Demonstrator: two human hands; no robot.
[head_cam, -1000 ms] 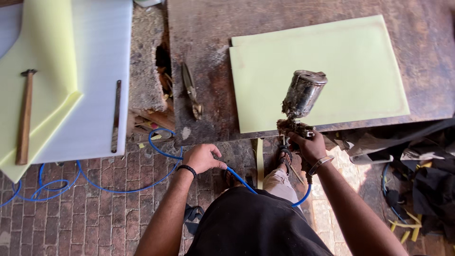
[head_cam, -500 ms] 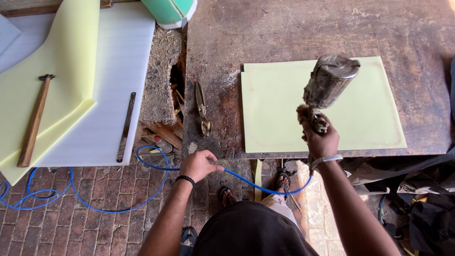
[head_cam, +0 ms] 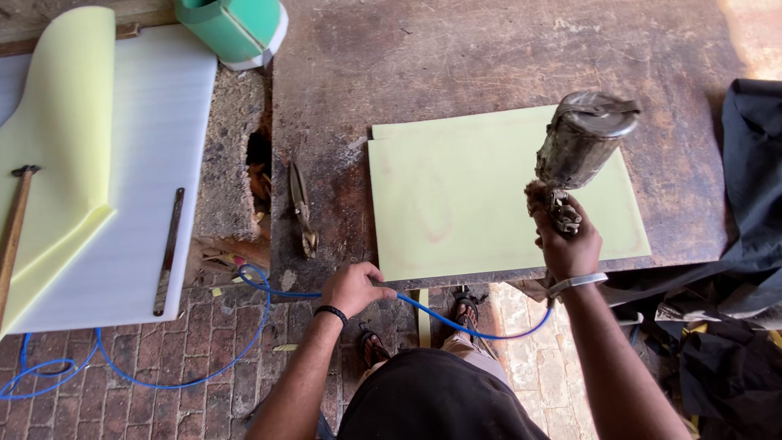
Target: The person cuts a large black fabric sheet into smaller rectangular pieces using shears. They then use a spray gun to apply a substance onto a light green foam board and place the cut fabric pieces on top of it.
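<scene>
Hammer (head_cam: 15, 228): at the far left edge, its wooden handle lying on a folded pale yellow foam sheet (head_cam: 57, 138).
White panel (head_cam: 155, 163): under the yellow foam sheet, with a narrow metal bar (head_cam: 169, 251) lying lengthwise near its right edge.
Green container (head_cam: 235, 26): at the top, only its lower part in view.
Blue hose (head_cam: 204, 367): loops over the brick floor (head_cam: 147, 383) at the lower left, rises to the left hand, then sags below the table edge across to the right hand.
Shears (head_cam: 302, 208): flat on the worn wooden table (head_cam: 456, 57), just left of the yellow-green board.
Left hand (head_cam: 352, 287): at the table's near edge, fingers curled shut around the blue hose; a dark band sits on the wrist.
Yellow-green board (head_cam: 464, 195): flat on the table, its near edge along the table edge, with what looks like a second sheet beneath it, though that is hard to tell.
Spray gun (head_cam: 577, 155): held above the board's right part, metal cup on top and tilted to the right.
Right hand (head_cam: 568, 244): fist closed tight on the spray gun's grip, a bracelet on the wrist.
Dark cloth (head_cam: 745, 204): piled at the far right, off the table's end.
</scene>
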